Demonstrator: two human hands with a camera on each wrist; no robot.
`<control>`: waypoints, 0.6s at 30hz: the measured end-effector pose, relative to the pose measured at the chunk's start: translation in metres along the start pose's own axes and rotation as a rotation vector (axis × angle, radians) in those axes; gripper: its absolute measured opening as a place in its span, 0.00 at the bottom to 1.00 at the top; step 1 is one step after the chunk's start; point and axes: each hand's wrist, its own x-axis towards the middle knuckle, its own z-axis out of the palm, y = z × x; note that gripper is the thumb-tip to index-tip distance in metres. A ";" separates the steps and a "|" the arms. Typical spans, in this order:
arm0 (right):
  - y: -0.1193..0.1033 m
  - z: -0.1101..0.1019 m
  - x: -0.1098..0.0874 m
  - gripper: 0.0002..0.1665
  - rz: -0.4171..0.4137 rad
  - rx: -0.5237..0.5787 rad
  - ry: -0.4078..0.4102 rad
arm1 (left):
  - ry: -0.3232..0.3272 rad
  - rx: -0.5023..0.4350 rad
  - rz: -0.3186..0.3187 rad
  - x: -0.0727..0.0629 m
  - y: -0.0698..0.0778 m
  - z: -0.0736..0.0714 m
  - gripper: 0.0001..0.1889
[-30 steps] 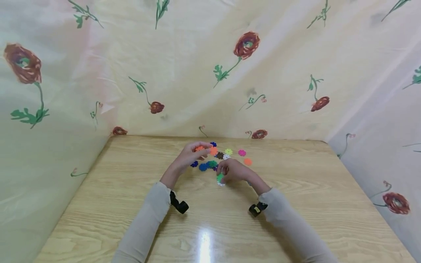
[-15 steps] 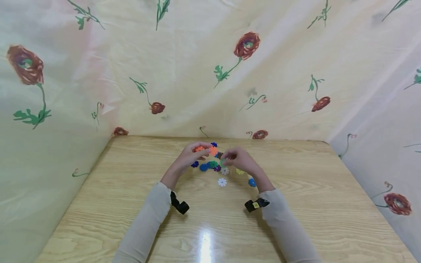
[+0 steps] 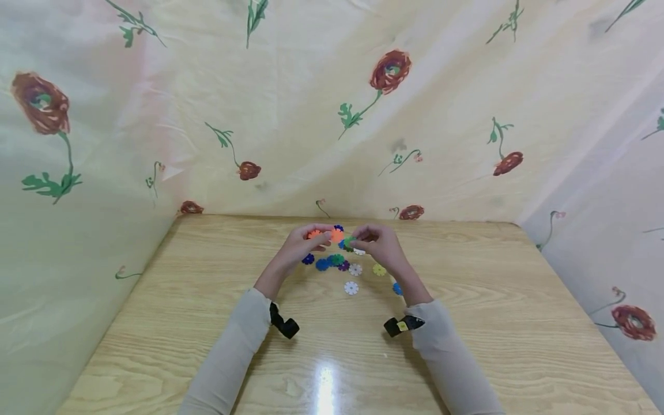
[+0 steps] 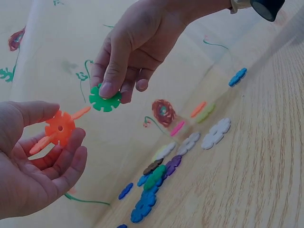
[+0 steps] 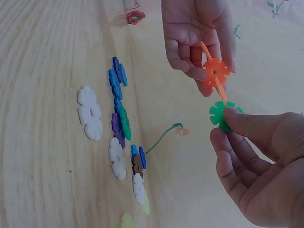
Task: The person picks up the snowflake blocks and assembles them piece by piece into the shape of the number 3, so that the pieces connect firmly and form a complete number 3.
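Wears soft, pale, lightly wrinkled sleeves (image 3: 228,351) along both forearms, with small matte black devices (image 3: 285,327) strapped at the wrists. Just ahead, on a smooth tabletop (image 3: 155,323) of wavy, light wood grain, a flat white disc (image 3: 351,287), notched round the rim like a flower, and a blue disc (image 3: 397,288) partly hidden by the right wrist. A little farther, a yellow disc (image 3: 379,269), a second white disc (image 3: 355,269) and a loose, partly overlapping cluster of purple, green and blue discs (image 3: 323,264).

Raised above the table, holds three joined orange discs (image 4: 66,124) between thumb and curled fingers of the left hand (image 3: 295,251): the middle one face-on with a round central hole, the outer two nearly edge-on, thin and smooth. In the right hand (image 3: 381,245), pinches a thin green disc (image 4: 105,99) with thumb and fingers nearly together, just beside the tip of an outer orange disc; cannot tell whether touching. Toward the back, flat on the wood, a brown disc (image 4: 153,166) and a pink disc (image 4: 178,128). Beyond, creased, faintly shiny cream cloth (image 3: 290,104) with brushy red flowers (image 3: 390,70) and thin green stems.
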 end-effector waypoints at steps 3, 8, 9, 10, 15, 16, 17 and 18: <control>0.001 0.002 0.001 0.11 -0.009 0.012 0.016 | 0.005 0.001 0.003 0.000 0.001 0.000 0.18; 0.003 0.004 0.001 0.10 -0.028 0.023 0.033 | -0.001 -0.007 0.022 0.001 0.002 0.001 0.19; 0.002 0.004 0.001 0.09 -0.033 0.023 0.035 | -0.002 -0.007 0.027 0.001 0.002 0.001 0.19; 0.003 0.005 0.001 0.09 -0.040 0.020 0.036 | -0.003 -0.009 0.028 0.001 0.002 0.002 0.19; 0.003 0.007 0.002 0.07 -0.073 -0.012 0.048 | -0.009 -0.016 0.011 0.000 0.003 0.003 0.19; 0.004 0.008 0.002 0.07 -0.075 -0.019 0.052 | -0.013 -0.015 0.008 -0.001 0.003 0.003 0.19; 0.004 0.008 0.001 0.07 -0.073 -0.020 0.057 | -0.018 -0.015 0.006 -0.001 0.003 0.004 0.20; 0.004 0.008 0.001 0.06 -0.071 -0.018 0.060 | -0.021 -0.017 0.004 -0.001 0.003 0.004 0.20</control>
